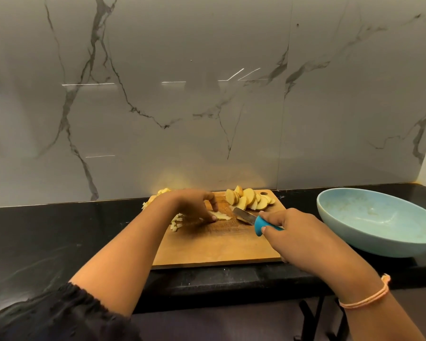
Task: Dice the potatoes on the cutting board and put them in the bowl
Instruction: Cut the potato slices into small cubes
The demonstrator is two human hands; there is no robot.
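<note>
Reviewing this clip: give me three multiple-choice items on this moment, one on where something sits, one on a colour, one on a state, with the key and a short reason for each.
1. Where is the pile of potato slices on the cutting board?
A. Far right corner
B. Near left corner
C. Inside the bowl

2. What colour is the handle of the knife?
A. Red
B. Blue
C. White

3. What is in the bowl?
A. Whole potatoes
B. Diced potato heaped to the rim
C. No potato pieces yet

Key: 1 A, the slices lie by the board's hanging hole, toward the wall. 2 B, blue shows under the right hand. 3 C, only the pale blue inside shows; the left hand presses one slice on the board.
</note>
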